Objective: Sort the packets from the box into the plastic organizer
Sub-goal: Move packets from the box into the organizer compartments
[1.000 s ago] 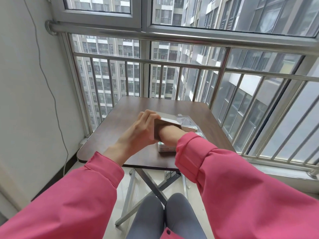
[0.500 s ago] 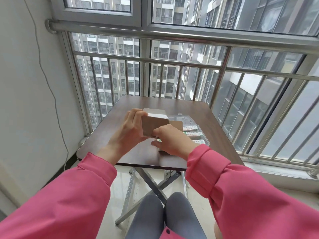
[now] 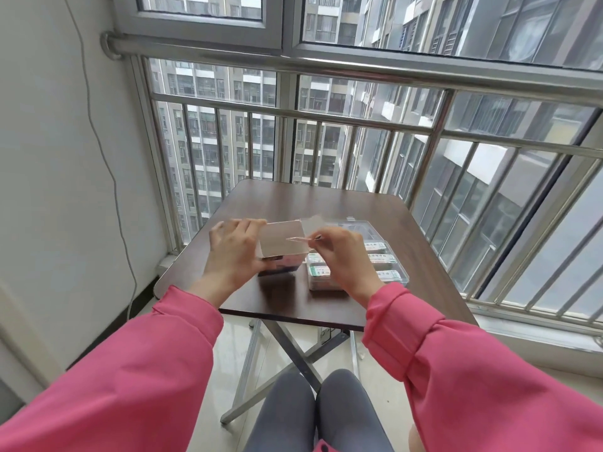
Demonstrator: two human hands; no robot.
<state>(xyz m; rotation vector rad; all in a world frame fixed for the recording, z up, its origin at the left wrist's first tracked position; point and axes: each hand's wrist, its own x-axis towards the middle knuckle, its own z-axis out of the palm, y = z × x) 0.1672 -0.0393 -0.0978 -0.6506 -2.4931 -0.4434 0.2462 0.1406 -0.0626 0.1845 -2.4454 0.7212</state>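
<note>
Your left hand (image 3: 233,252) holds the small box (image 3: 282,239) at 9 o'clock of the plastic organizer (image 3: 388,256) on the bench (image 3: 293,203). Your right hand (image 3: 339,252) pinches its flap. The card looks light and bendy, so hold its sides softly.

Head camera looks forward-down, seemingly close over the table (image 3: 293,203).
</note>
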